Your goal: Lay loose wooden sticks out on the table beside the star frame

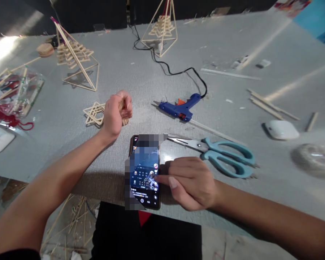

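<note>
A phone (145, 169) with a lit screen lies near the table's front edge; part of it is pixelated. The index finger of my right hand (192, 182) points onto the right side of its screen, the other fingers curled in with nothing visible in them. My left hand (116, 113), fingers curled, rests farther back around small wooden sticks (125, 121). Just left of it lies a star-shaped stick frame (94, 115). Scissors with light blue handles (224, 153) lie open beyond my right hand, and a blue glue gun (180, 109) lies behind them.
Two stick pyramids (81, 68) (165, 27) stand at the back. A black cord (169, 72) runs from the glue gun. Plastic bags of sticks (18, 90) lie at the left. Loose sticks, a white case (281, 129) and a roll of tape (315, 159) are at the right.
</note>
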The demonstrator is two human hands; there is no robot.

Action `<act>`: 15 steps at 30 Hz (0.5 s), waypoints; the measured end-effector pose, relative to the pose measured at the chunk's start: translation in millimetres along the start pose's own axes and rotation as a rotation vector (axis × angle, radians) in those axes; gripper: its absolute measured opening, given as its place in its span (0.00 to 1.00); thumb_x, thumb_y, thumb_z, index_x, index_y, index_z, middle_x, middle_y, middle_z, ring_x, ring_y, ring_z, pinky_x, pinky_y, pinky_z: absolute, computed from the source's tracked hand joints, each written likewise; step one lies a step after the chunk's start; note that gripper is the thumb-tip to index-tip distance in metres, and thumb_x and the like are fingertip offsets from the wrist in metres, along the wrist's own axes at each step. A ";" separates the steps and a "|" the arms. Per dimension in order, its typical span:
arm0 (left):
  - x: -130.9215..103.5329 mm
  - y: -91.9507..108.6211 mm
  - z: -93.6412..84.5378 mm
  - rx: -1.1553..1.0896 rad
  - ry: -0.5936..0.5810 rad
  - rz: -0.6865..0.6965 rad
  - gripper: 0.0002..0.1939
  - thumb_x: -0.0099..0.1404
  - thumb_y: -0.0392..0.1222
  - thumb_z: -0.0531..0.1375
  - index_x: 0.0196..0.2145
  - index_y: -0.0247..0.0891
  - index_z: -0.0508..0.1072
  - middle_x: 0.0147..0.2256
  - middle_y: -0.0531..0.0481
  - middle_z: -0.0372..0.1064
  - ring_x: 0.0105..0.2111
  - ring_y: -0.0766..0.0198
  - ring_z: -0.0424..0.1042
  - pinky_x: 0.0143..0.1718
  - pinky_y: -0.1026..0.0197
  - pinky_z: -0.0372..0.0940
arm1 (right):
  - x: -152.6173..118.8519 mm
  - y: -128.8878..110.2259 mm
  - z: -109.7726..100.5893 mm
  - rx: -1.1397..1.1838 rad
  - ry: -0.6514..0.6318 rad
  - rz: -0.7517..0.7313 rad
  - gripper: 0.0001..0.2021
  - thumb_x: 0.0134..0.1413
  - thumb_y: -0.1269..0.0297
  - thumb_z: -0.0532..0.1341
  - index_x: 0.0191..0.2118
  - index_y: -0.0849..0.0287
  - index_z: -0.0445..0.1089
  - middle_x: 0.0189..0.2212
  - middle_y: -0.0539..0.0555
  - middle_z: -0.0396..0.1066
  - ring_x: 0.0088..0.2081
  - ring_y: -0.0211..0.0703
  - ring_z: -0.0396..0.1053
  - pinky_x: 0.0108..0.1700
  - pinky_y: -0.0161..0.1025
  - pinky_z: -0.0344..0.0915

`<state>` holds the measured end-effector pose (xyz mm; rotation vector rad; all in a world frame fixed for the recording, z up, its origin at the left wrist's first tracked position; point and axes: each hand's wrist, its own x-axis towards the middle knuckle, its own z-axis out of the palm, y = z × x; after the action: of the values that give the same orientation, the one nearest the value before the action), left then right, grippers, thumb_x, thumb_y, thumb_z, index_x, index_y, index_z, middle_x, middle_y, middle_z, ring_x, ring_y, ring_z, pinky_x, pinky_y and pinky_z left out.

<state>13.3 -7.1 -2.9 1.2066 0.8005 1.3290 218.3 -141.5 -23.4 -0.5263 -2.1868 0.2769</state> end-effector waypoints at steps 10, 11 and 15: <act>2.0 -1.3 2.7 0.024 0.049 0.028 0.20 0.72 0.52 0.48 0.27 0.40 0.64 0.20 0.54 0.56 0.21 0.68 0.59 0.28 0.63 0.59 | 1.3 -0.6 -0.7 0.007 0.004 -0.003 0.14 0.61 0.75 0.51 0.38 0.62 0.75 0.17 0.47 0.62 0.19 0.38 0.57 0.22 0.39 0.54; 2.7 -2.4 2.0 0.010 0.025 0.061 0.18 0.71 0.51 0.49 0.27 0.40 0.65 0.20 0.54 0.56 0.21 0.68 0.59 0.28 0.62 0.59 | 1.5 -0.5 -0.9 0.009 0.011 -0.009 0.14 0.60 0.75 0.51 0.38 0.63 0.75 0.17 0.47 0.62 0.18 0.38 0.57 0.22 0.40 0.53; 4.2 -3.9 0.9 0.003 -0.013 0.122 0.15 0.70 0.50 0.51 0.29 0.40 0.66 0.21 0.53 0.58 0.22 0.67 0.60 0.27 0.62 0.58 | 0.8 -0.3 -1.2 -0.014 0.010 -0.020 0.15 0.61 0.76 0.50 0.38 0.62 0.75 0.17 0.47 0.61 0.18 0.38 0.56 0.22 0.40 0.52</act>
<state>15.8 -2.6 -5.5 1.2823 0.7286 1.4177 218.7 -141.3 -22.0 -0.5124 -2.1844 0.2482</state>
